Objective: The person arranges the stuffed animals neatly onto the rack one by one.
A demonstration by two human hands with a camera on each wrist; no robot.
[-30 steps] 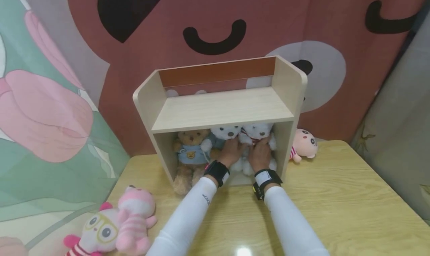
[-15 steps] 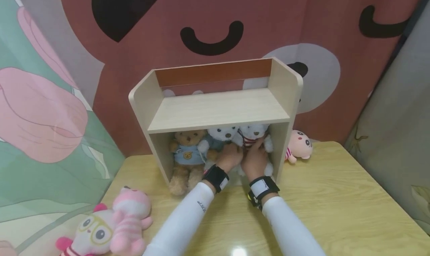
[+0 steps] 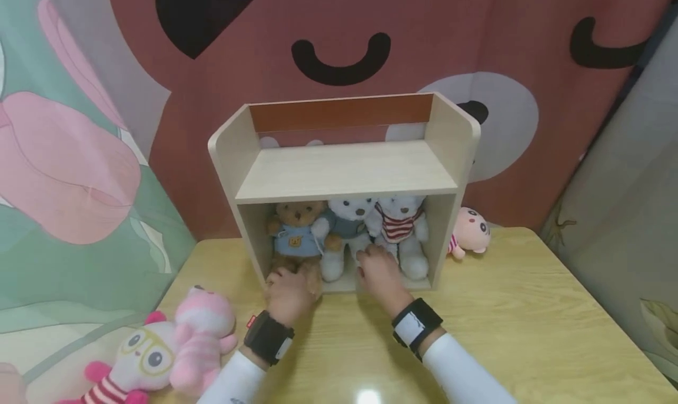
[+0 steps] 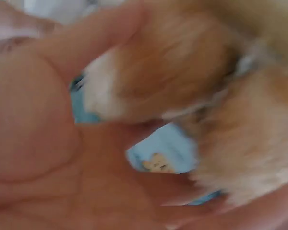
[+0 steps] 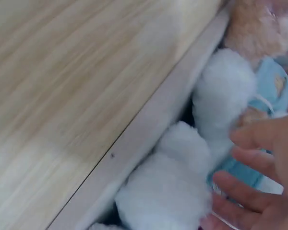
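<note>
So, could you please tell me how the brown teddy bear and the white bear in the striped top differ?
The brown teddy bear has tan fur and a light blue shirt; the white bear in the striped top has white fur and red-and-white stripes. The brown one sits at the left end of the shelf unit, with the left hand at its feet; the striped one sits at the right end. Both sit upright in the lower compartment.

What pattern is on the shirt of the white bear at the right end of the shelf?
Red and white stripes on the white bear's shirt, clearest in the head view.
</note>
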